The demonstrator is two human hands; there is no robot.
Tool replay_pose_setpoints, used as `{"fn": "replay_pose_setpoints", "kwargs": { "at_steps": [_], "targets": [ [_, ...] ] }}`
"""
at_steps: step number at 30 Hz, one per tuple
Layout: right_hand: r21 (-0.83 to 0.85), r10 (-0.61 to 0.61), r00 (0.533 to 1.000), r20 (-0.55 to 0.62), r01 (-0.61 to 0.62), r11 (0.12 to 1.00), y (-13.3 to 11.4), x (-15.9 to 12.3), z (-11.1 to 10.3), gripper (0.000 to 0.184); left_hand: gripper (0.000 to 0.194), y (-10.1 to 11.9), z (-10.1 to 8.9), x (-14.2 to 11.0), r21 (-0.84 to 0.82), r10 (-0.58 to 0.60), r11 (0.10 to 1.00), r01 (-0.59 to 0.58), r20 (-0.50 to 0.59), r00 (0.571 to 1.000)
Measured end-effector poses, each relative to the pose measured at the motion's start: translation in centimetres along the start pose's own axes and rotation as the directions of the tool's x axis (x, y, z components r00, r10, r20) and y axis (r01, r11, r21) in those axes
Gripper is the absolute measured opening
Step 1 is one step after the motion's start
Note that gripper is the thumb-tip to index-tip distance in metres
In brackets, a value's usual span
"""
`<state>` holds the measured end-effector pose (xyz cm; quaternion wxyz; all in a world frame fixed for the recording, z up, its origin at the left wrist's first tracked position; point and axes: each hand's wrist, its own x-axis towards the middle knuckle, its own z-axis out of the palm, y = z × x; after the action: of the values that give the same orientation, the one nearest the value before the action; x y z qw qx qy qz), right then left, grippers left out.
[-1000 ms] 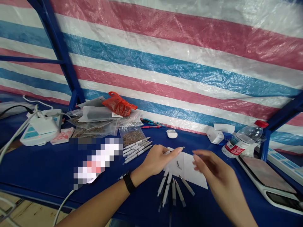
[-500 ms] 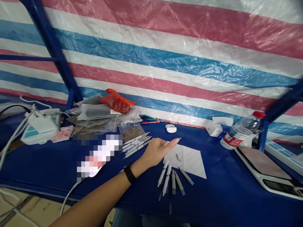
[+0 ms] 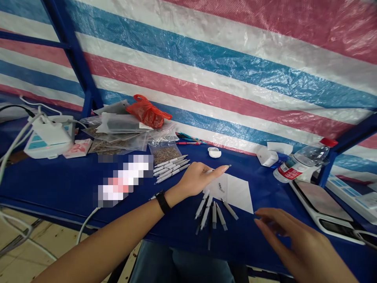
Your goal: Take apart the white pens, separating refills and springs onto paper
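Observation:
My left hand (image 3: 196, 179) is closed, thumb stretched along a thin pen whose small metallic tip (image 3: 229, 166) pokes out past the thumb; the rest is mostly hidden in the fingers. Beneath and beside it lies a creased white paper (image 3: 240, 191) with small dark pieces (image 3: 220, 187) on it. Several white and grey pens (image 3: 208, 212) fan out below the paper. My right hand (image 3: 297, 239) hovers over the table at lower right, thumb and fingers apart, with nothing visible in it. A row of white pens (image 3: 172, 169) lies left of my left hand.
Plastic bags of brown dried bits (image 3: 165, 152) and a red bag (image 3: 147, 112) lie at back left. A white earbud case (image 3: 214, 152) stands behind the paper. At right are a bottle (image 3: 304, 161) and a scale (image 3: 322, 202). A cable (image 3: 85, 224) hangs over the front edge.
My right hand was beside the paper, went out of view, then came back at lower right. My left hand keeps its grip near the paper. The camera view has shifted slightly.

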<state>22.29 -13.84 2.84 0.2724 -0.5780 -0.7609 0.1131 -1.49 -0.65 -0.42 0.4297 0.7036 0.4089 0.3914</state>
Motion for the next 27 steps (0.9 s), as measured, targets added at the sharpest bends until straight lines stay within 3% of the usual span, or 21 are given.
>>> {"fn": "replay_pose_setpoints", "kwargs": {
  "at_steps": [3,7,10,13,15,16,18,22,24,27],
  "targets": [
    [-0.159,0.182,0.98,0.08,-0.167,0.973,2.2,1.8,2.6,0.017,0.072,-0.2,0.0,0.1,0.015,0.011,1.0,-0.011,0.002,1.0],
    [-0.273,0.244,0.962,0.122,-0.204,0.94,2.3,2.6,5.6,0.018,0.072,-0.1,0.1,0.1,0.043,-0.008,0.999,0.008,-0.011,1.0],
    [-0.318,0.255,0.957,0.135,-0.202,0.927,1.1,3.7,6.2,0.008,0.071,0.1,0.1,0.1,0.039,-0.025,0.999,0.025,-0.011,1.0],
    [-0.3,0.297,0.942,0.156,-0.241,0.923,0.2,5.1,5.3,0.009,0.072,0.1,0.2,0.1,0.051,-0.028,0.998,0.028,-0.006,1.0],
    [-0.168,0.316,0.939,0.134,-0.293,0.941,0.0,6.2,4.1,0.006,0.073,0.0,0.2,0.1,0.064,-0.022,0.998,0.023,-0.007,1.0],
    [-0.049,0.317,0.94,0.126,-0.313,0.948,0.0,6.8,3.4,0.003,0.073,-0.1,0.2,0.1,0.073,-0.019,0.997,0.02,-0.008,1.0],
    [0.276,0.297,0.949,0.108,-0.316,0.908,0.1,8.2,2.1,0.015,0.074,-0.3,0.3,0.2,0.095,-0.014,0.995,0.015,-0.01,1.0],
    [0.759,0.256,0.963,0.089,-0.232,0.609,0.2,11.2,1.7,0.032,0.073,-0.6,0.4,0.2,0.124,-0.005,0.992,0.004,0.004,1.0],
    [0.872,0.24,0.968,0.069,-0.175,0.457,0.4,12.3,2.7,0.033,0.073,-0.7,0.3,0.2,0.118,-0.001,0.993,-0.001,0.01,1.0],
    [0.929,0.277,0.956,0.091,-0.182,0.323,0.8,13.0,4.7,0.037,0.073,-0.7,0.2,0.3,0.1,-0.01,0.995,0.01,0.005,1.0]
  ]
}}
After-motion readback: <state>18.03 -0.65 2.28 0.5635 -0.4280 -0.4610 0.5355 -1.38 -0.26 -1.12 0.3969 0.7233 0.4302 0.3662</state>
